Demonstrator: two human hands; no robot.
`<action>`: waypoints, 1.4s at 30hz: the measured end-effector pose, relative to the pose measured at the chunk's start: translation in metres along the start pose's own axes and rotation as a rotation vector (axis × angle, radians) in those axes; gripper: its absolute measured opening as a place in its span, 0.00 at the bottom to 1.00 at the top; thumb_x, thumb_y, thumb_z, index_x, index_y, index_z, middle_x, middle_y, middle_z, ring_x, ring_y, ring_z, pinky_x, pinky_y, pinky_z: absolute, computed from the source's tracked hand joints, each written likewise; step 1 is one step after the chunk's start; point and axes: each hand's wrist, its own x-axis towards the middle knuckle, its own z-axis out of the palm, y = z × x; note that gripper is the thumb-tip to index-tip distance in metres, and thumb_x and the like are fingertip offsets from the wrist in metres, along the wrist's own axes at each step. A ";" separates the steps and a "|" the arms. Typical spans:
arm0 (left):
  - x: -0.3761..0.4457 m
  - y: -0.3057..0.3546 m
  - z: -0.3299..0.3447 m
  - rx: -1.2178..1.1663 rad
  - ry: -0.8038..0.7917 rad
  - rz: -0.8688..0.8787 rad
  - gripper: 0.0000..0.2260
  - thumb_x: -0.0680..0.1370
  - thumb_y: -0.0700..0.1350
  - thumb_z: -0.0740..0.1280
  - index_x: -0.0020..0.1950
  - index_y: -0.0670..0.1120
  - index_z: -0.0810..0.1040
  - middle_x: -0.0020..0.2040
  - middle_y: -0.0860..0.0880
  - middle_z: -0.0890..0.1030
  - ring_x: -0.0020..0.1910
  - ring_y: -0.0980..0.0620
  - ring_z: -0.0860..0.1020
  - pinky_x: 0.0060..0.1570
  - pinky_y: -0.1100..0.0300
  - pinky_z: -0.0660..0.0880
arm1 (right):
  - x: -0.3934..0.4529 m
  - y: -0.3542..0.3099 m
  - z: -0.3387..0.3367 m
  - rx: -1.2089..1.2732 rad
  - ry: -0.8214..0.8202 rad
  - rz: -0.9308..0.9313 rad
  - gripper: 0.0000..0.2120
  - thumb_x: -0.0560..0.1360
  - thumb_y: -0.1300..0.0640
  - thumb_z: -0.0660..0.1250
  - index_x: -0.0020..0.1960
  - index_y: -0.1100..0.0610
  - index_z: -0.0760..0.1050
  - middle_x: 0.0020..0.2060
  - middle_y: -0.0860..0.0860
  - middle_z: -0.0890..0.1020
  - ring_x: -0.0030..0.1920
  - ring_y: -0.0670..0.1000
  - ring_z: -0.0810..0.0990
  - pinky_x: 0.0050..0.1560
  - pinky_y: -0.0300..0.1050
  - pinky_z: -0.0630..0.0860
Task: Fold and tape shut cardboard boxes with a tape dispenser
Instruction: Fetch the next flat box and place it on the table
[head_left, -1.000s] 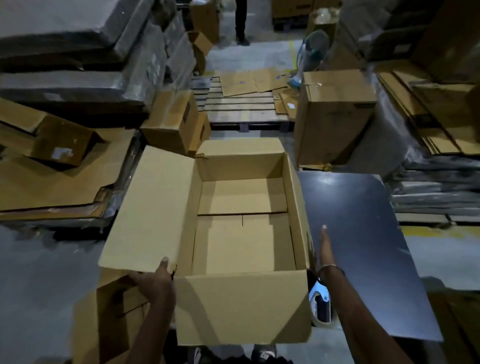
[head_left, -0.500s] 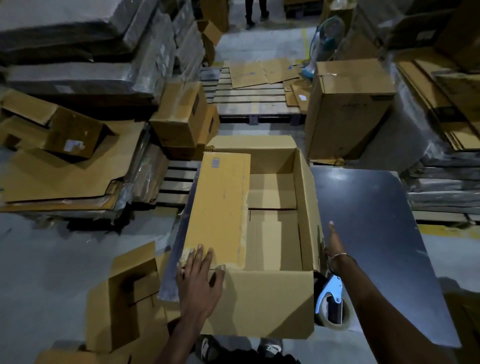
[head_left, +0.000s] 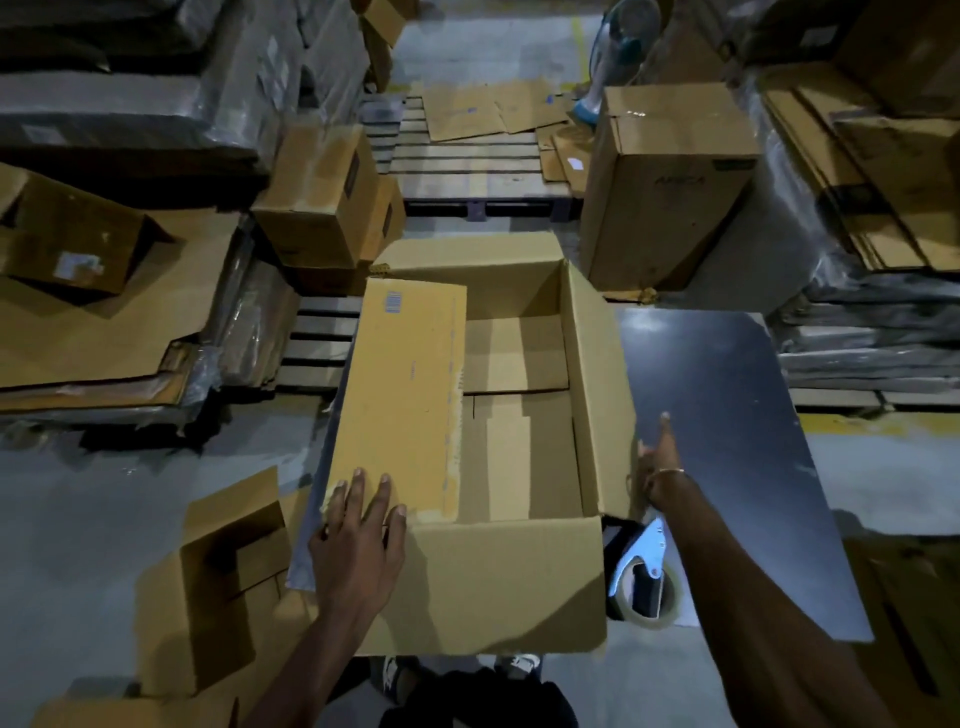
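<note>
box: open cardboard box at frame centre, resting on a dark board; far flap and right flap standing up, near flap hanging down toward the camera
left flap: left flap folded in over the opening, lying nearly flat, covers the left half
left hand: left hand flat on the near end of the left flap, fingers straight and spread, pressing, not curled around anything
right hand: right hand against the outside of the right flap, lower right of centre, fingers extended, mostly hidden behind the flap; thin bangle at wrist
tape dispenser: tape dispenser lying on the dark board just right of the box's near corner, under the right forearm, untouched
writing: small blue barcode label on far corner of the left flap, not readable; tall sealed box at upper right has faint dark print, too blurred to read
surroundings: wooden pallet at top centre with flat cardboard on it; open smaller box at lower left
</note>
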 end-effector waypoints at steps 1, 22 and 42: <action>0.001 -0.003 -0.001 -0.051 0.012 -0.007 0.28 0.83 0.64 0.54 0.78 0.54 0.74 0.82 0.46 0.68 0.80 0.43 0.65 0.62 0.38 0.75 | 0.000 -0.003 -0.001 -0.009 0.061 -0.040 0.53 0.71 0.19 0.55 0.80 0.58 0.65 0.77 0.60 0.70 0.74 0.63 0.71 0.75 0.61 0.67; 0.036 0.051 -0.076 -0.458 0.141 -0.051 0.28 0.77 0.56 0.73 0.76 0.52 0.73 0.70 0.48 0.78 0.65 0.47 0.78 0.62 0.46 0.78 | -0.108 0.045 0.044 -0.728 0.189 -0.691 0.38 0.66 0.22 0.68 0.67 0.45 0.76 0.75 0.53 0.67 0.76 0.57 0.63 0.73 0.66 0.66; -0.024 -0.058 -0.087 -1.026 -0.333 -0.876 0.20 0.86 0.57 0.64 0.60 0.40 0.79 0.54 0.40 0.81 0.49 0.40 0.78 0.49 0.52 0.72 | -0.124 0.030 0.081 -0.928 -0.078 -0.600 0.29 0.74 0.21 0.57 0.47 0.43 0.83 0.45 0.43 0.86 0.52 0.47 0.80 0.72 0.57 0.65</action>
